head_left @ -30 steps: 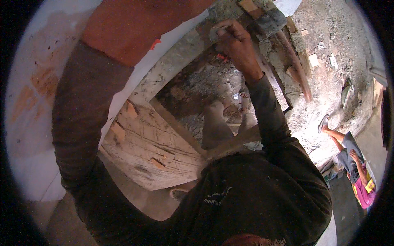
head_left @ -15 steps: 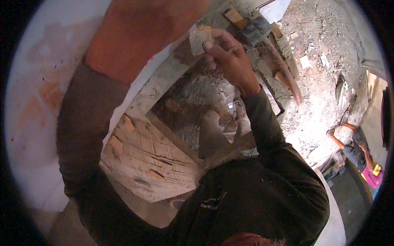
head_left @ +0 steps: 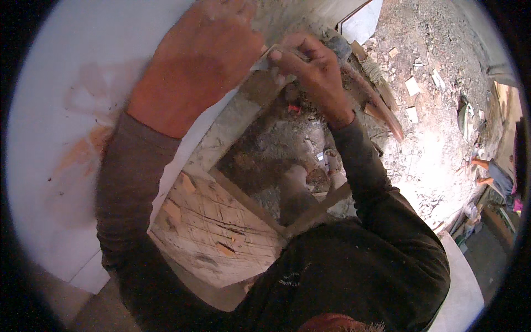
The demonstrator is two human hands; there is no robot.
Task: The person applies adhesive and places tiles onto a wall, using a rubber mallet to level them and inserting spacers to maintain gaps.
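Grip of right hand pinches a small pale piece, placement outstanding; left hand overlies the white panel, its hold not determinable.

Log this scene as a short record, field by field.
Left hand: back toward camera; hold unclear
Right hand: thumb-and-finger grip on a thin pale piece
Tool: long-handled, hammer-like tool, beyond the right wrist
Lower left: scored wooden board
Right edge: another person's legs, partly visible
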